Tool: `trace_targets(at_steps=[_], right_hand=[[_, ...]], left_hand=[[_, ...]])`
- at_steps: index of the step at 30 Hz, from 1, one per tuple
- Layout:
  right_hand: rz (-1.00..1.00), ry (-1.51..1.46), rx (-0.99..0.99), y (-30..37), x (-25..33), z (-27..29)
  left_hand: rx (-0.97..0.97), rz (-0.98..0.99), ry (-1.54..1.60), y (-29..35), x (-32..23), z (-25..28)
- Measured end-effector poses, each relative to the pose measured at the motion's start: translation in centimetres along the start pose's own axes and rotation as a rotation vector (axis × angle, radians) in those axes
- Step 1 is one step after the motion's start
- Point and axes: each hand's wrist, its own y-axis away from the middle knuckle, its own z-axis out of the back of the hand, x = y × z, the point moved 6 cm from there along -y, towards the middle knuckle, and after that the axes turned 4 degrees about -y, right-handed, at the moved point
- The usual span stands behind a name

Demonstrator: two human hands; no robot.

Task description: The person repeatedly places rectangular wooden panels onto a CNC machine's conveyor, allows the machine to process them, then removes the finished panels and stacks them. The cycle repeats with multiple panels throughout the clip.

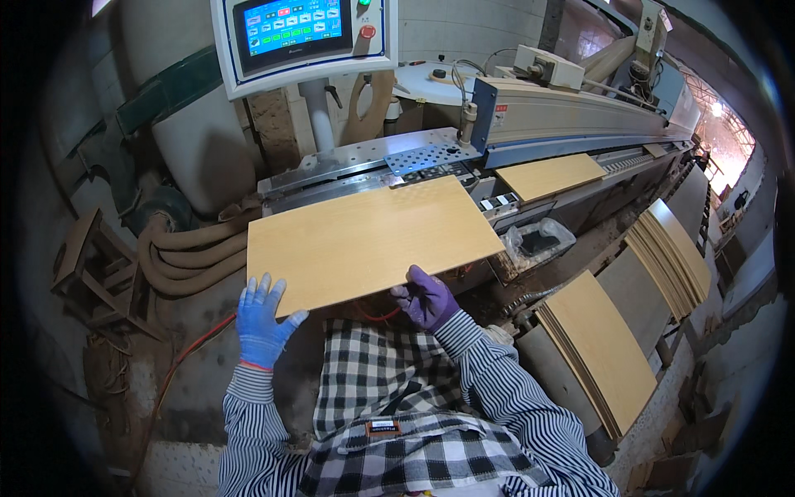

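At the machine, both hands (gloved) touch a board.

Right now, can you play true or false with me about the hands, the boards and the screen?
1. The left hand is gloved in blue. True.
2. The right hand is gloved in green. False: it is gloved in purple.
3. Both hands touch the big yellow board. True.
4. The screen is dark. False: it is lit up.
5. Stacked boards lie on the person's left. False: they're on the right.
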Motion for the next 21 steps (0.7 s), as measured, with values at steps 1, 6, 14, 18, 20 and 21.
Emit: trace_targets(at_steps=[1, 6, 14, 18, 20, 21], right_hand=[[0.056, -0.034, 0.017, 0.0, 0.4, -0.4], [0.726, 1.185, -0.090, 5.9, 8.1, 3.8], [0.391, 2.266, -1.011, 18.7, 18.1, 20.0], [0.365, 2.577, -0.910, 20.6, 19.1, 20.9], [0.377, 2.593, -0.885, 20.8, 19.1, 22.1], [0.390, 2.584, -0.908, 20.9, 18.8, 22.2]], left_hand=[[0.003, 0.034, 0.014, -0.4, 0.5, -0.6], [0.017, 0.092, -0.004, -3.7, 1.4, -3.6], [0.061, 0.155, -0.016, -5.7, 1.3, -5.3], [0.090, 0.172, -0.005, -6.0, 1.1, -5.1], [0.097, 0.177, -0.008, -6.0, 1.0, -4.9], [0.097, 0.177, -0.013, -6.0, 1.1, -4.9]])
